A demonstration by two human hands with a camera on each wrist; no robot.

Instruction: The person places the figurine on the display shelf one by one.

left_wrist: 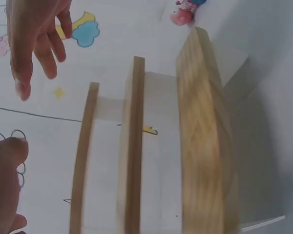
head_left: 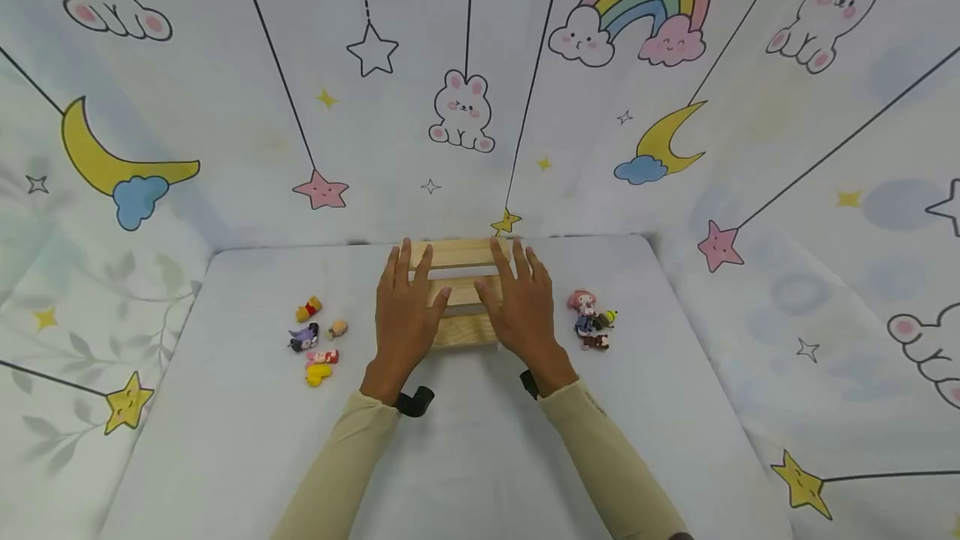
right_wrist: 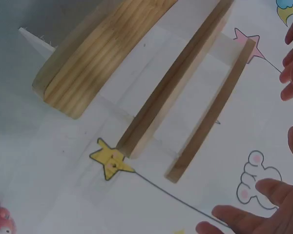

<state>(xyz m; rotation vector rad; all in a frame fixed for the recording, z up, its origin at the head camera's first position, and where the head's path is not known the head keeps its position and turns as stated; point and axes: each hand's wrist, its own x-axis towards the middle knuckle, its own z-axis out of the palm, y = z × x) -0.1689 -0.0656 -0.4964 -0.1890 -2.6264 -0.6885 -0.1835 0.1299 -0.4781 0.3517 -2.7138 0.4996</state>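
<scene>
I see the left hand (head_left: 405,307) and right hand (head_left: 527,307) above the rack (head_left: 463,330), fingers (head_left: 541,269) spread, hiding its ends from above; toys (head_left: 584,325) at right overlap, hard to tell apart.

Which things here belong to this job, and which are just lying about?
Seemingly in use:
pale wooden rack with three slats
left hand and right hand, over its ends

Seemingly just lying about:
left cluster of small multicoloured figurines
right cluster of small multicoloured figurines
</scene>
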